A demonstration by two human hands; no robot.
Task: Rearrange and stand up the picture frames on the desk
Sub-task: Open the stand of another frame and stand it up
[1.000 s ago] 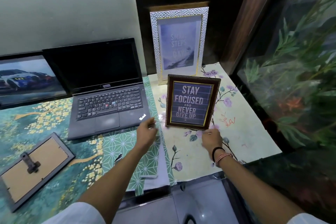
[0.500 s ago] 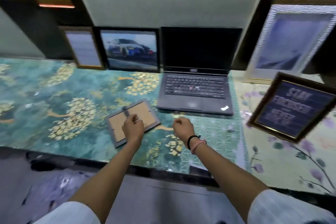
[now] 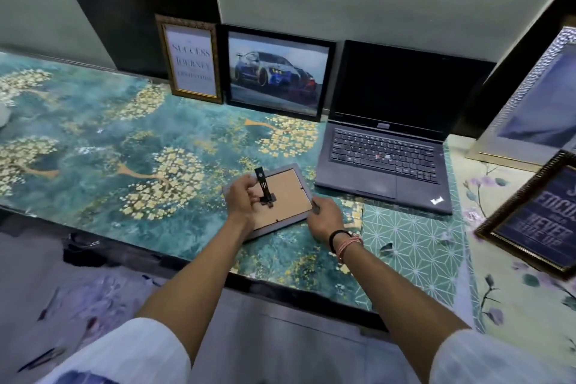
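Nearby, framed prints (image 3: pixel 193 61) read "SUCCESS JOURNEY"; another frame (image 3: pixel 542 221) reads "NEVER GIVE UP".

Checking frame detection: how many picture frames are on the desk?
5. Gold-framed quote and car photo at the wall; grey frame face down in both hands; silver frame and dark quote frame at right. More may be out of view.

at about eleven o'clock on the desk, the gold-edged frame (image 3: pixel 192 61) leaning on the wall reads "success", then "journey", with a third line too blurred to read. at three o'clock, the dark frame (image 3: pixel 540 220), cut off by the picture's edge, shows "focu", "never" and "ive up". the laptop (image 3: pixel 386 153) carries a small logo on its near right corner, too small to read.
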